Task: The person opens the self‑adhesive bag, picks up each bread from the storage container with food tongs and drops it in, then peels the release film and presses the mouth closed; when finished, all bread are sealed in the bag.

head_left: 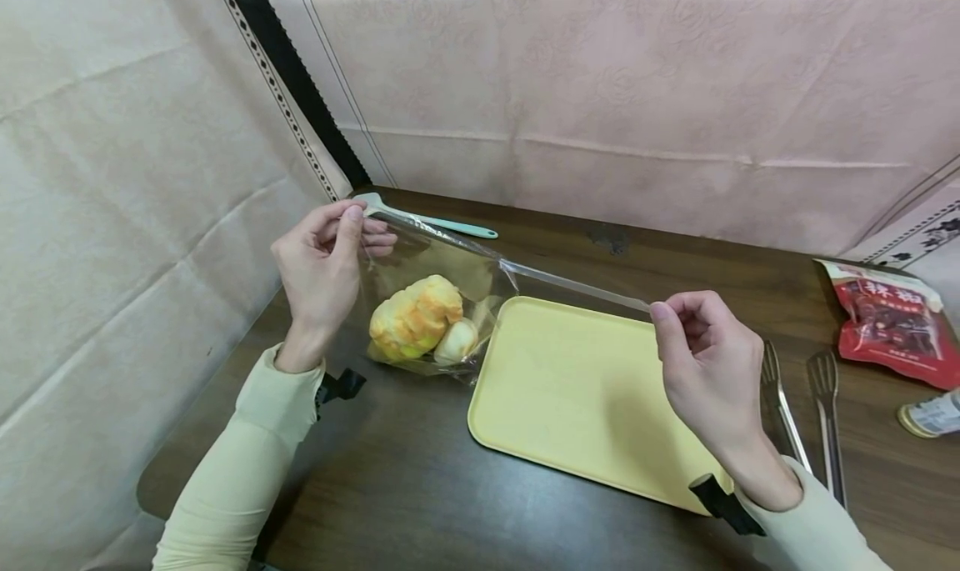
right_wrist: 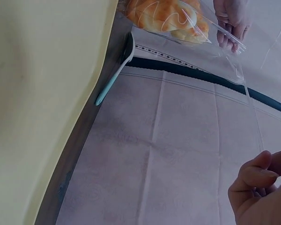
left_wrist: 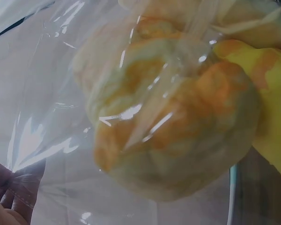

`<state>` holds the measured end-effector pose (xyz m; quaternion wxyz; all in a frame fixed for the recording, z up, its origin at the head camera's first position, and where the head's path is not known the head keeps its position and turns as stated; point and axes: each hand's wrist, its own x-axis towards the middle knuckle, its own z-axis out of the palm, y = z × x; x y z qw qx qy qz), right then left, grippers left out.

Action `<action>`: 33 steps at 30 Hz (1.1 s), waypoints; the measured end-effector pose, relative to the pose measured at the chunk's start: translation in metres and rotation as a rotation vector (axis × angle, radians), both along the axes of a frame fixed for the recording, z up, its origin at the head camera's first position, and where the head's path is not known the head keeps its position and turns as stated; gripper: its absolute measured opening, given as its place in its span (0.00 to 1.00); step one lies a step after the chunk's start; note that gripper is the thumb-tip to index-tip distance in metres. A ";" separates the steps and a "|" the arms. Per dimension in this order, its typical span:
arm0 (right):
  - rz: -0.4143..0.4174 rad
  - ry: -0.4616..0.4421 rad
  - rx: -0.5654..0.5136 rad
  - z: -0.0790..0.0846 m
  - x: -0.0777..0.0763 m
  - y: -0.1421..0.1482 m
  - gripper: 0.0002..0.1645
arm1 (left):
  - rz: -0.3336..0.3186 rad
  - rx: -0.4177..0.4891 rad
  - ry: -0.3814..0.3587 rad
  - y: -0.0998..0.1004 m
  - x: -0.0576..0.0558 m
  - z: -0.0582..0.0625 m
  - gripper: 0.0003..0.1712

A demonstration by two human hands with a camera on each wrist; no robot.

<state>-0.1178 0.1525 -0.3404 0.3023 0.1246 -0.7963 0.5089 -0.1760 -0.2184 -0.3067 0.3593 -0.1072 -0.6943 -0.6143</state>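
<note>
My left hand (head_left: 318,262) pinches the upper left corner of a clear plastic bag (head_left: 450,258), holding it up over the table. Inside the bag lie a golden-brown bread bun (head_left: 415,317) and a smaller pale bun (head_left: 456,342); in the left wrist view the bread (left_wrist: 173,117) shows large through glossy film. A thin clear strip (head_left: 577,284) runs taut from the bag's top edge to my right hand (head_left: 708,371), which pinches its end between thumb and forefinger above the tray. The right wrist view shows the curled fingers of the right hand (right_wrist: 260,183).
A yellow tray (head_left: 570,388) lies on the brown table (head_left: 420,471). Behind the bag is a mint-handled spatula (head_left: 457,226). To the right are two forks (head_left: 823,396), a red snack packet (head_left: 892,321) and a small jar (head_left: 930,414). Pale cloth (head_left: 600,96) hangs behind.
</note>
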 end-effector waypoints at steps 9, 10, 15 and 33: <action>-0.036 -0.037 0.006 -0.007 0.005 0.015 0.03 | 0.003 -0.042 0.030 -0.006 -0.004 -0.004 0.09; -0.045 -0.044 0.013 -0.008 0.006 0.017 0.04 | 0.004 -0.042 0.030 -0.007 -0.004 -0.004 0.09; -0.088 -0.064 0.054 -0.012 0.007 0.029 0.04 | 0.011 -0.033 0.032 -0.007 -0.005 -0.004 0.10; -0.196 -0.175 0.121 -0.022 0.006 0.050 0.05 | 0.007 -0.007 0.036 -0.006 -0.006 -0.003 0.09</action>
